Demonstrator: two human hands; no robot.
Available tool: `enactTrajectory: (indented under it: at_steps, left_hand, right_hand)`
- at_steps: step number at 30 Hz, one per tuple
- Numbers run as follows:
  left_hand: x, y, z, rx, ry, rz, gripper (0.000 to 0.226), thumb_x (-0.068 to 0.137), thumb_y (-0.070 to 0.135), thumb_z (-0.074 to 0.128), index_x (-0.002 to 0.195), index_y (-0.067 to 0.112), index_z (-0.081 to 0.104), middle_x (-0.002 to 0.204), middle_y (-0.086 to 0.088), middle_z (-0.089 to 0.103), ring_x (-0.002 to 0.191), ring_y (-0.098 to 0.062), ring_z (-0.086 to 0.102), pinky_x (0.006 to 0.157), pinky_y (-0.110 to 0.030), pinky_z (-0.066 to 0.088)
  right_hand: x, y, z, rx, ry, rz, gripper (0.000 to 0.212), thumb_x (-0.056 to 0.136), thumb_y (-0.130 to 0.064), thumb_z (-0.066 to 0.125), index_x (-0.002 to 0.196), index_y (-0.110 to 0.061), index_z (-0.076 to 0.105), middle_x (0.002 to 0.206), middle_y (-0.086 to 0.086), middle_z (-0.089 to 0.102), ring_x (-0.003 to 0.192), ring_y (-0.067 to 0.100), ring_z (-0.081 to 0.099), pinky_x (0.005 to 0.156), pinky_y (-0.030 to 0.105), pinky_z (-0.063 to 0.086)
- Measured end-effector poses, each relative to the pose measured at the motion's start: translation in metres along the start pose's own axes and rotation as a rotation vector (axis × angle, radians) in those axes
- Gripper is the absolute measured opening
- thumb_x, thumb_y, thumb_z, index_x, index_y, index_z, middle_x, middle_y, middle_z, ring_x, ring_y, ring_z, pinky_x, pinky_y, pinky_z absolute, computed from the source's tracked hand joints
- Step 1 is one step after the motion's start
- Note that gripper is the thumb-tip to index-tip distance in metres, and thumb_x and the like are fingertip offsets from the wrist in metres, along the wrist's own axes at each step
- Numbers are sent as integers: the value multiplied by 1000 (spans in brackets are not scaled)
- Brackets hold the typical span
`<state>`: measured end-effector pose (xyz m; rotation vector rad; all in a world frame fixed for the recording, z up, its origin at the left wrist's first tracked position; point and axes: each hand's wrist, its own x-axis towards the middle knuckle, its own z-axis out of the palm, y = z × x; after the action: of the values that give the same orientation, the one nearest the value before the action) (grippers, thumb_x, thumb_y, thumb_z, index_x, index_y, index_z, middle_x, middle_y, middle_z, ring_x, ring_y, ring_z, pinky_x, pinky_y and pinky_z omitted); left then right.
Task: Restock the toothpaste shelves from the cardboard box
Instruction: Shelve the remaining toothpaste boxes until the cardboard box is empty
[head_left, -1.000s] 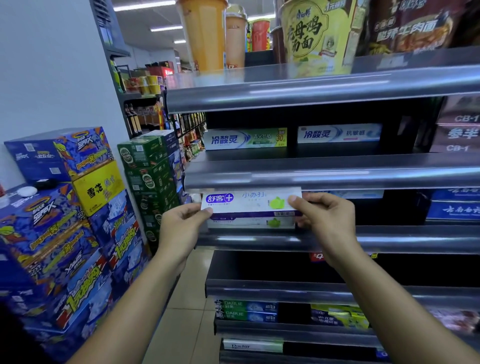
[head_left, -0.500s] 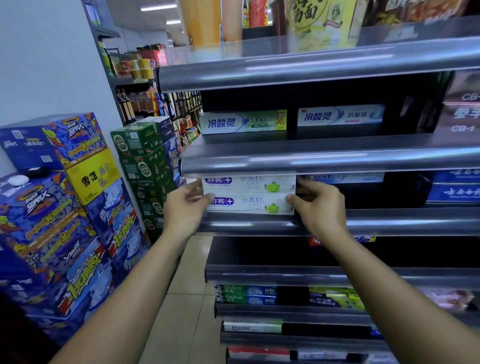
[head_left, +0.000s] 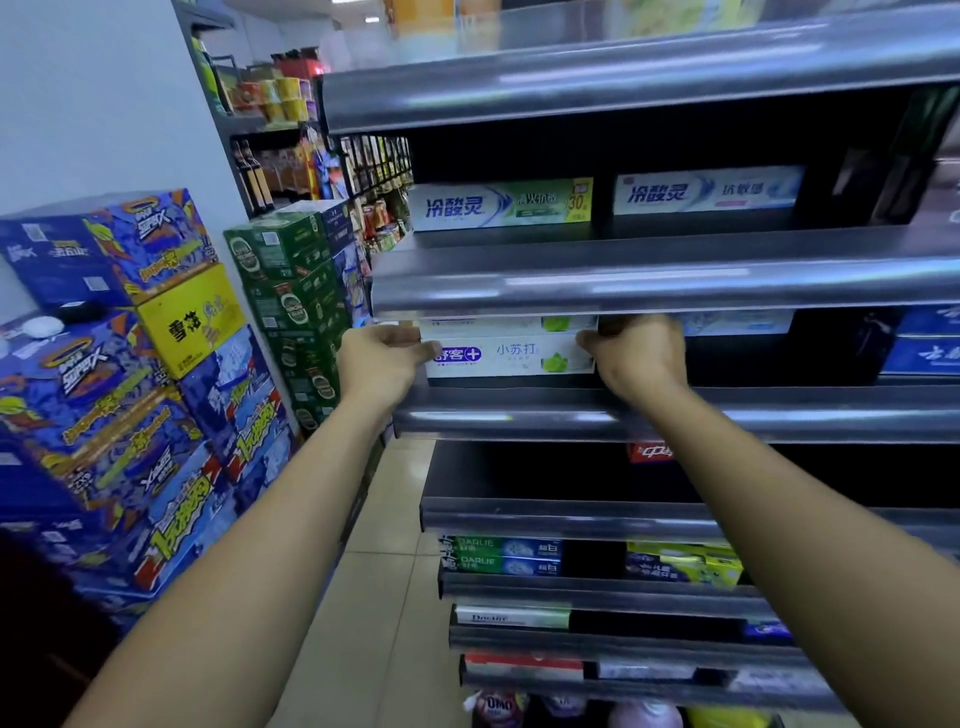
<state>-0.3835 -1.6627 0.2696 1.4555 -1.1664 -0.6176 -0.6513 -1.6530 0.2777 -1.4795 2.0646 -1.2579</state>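
My left hand (head_left: 382, 358) and right hand (head_left: 634, 358) were clamped on the two ends of the white toothpaste boxes (head_left: 511, 357), fingers curled round them and my left thumb lying over the front of the lower one. The two boxes sat stacked at the middle of the frame on the dark shelf (head_left: 753, 421), the upper one half hidden under the rail above. Blue drink cartons (head_left: 104, 374) stood piled at the left of the frame.
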Motion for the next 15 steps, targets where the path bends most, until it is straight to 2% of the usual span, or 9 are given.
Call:
enactTrajectory:
  at_steps: [3, 7, 9, 10, 11, 13, 15]
  left_hand:
    - [6, -1, 5, 4, 11, -4, 26, 66, 29, 96, 76, 30, 72, 88, 5, 77, 85, -15, 73, 93, -40, 59]
    - [8, -5, 7, 39, 24, 0, 25, 70, 31, 94, 83, 28, 74, 91, 9, 76, 93, -16, 73, 96, -36, 57]
    - [-1, -7, 4, 77, 60, 23, 34, 74, 34, 91, 102, 23, 76, 97, 9, 75, 97, -15, 72, 95, -34, 56]
    - [-8, -10, 1, 81, 99, 55, 39, 77, 34, 89, 111, 21, 75, 102, 9, 75, 97, -12, 71, 94, -35, 57]
    - [-20, -14, -2, 63, 145, 108, 41, 80, 33, 86, 117, 21, 73, 104, 9, 74, 95, -8, 70, 91, -34, 59]
    - [-51, -27, -7, 0, 241, 267, 32, 85, 30, 79, 116, 28, 70, 101, 14, 72, 90, 0, 67, 82, -24, 59]
    - [-87, -46, -10, -41, 279, 421, 25, 88, 27, 74, 111, 36, 67, 99, 12, 70, 88, -3, 66, 77, -20, 55]
  right_hand:
    - [8, -3, 4, -9, -69, 38, 46, 87, -49, 72, 113, -11, 72, 124, 16, 64, 108, 32, 63, 96, 40, 53]
    - [4, -6, -2, -46, -100, 5, 38, 90, -46, 70, 107, -11, 73, 118, 16, 65, 106, 35, 64, 94, 41, 54]
    - [-9, -2, -11, -107, -59, -118, 31, 90, -42, 69, 91, -10, 70, 97, 15, 68, 96, 36, 65, 81, 40, 56]
    - [-18, 2, -16, -141, -23, -207, 29, 91, -40, 68, 88, -10, 69, 90, 14, 68, 92, 37, 66, 76, 39, 55]
    - [-29, 10, -21, -161, 23, -313, 27, 91, -37, 66, 93, -11, 71, 90, 14, 71, 93, 38, 66, 75, 39, 55]
    - [-54, 32, -29, -142, 130, -522, 30, 92, -32, 65, 110, -9, 73, 99, 13, 75, 96, 38, 67, 81, 42, 54]
    - [-80, 63, -37, -71, 224, -656, 26, 91, -26, 67, 108, -8, 74, 96, 10, 76, 92, 35, 66, 83, 43, 53]
